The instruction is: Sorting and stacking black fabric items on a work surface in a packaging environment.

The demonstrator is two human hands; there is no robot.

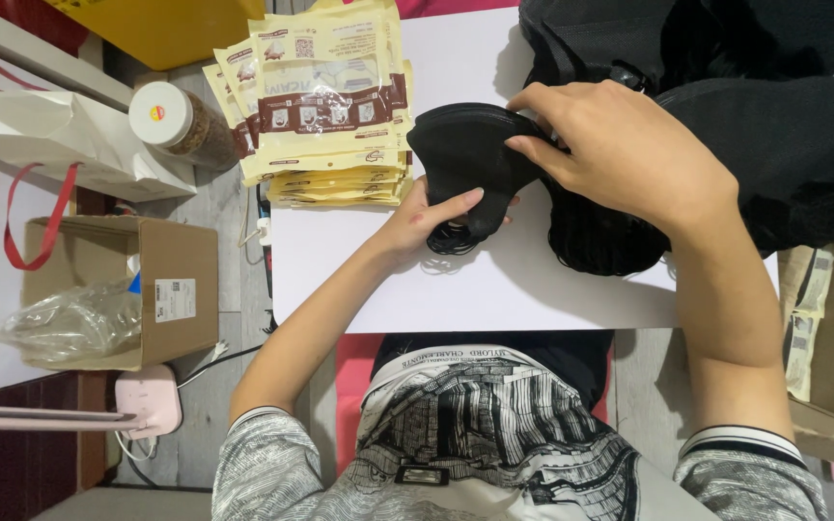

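Head view: I see a stack of black face masks (465,154), soft matte fabric with curved edges and thin ear loops dangling under the left hand (427,220). That hand cups the stack from below, palm up, thumb laid across the front, fingers closed on it. The right hand (620,145) comes from above, wrist bent, fingertips pinched on the stack's top edge. Past the right hand lies a heap of black masks (726,116), loops tangled beneath the wrist. Just beyond the left hand sits a pile of glossy cream-and-brown pouches (330,96); farther out, a white-lidded jar (171,121). Both hands work over a smooth white table (494,289). A cardboard box (161,289) stands on the grey floor outside the left forearm.
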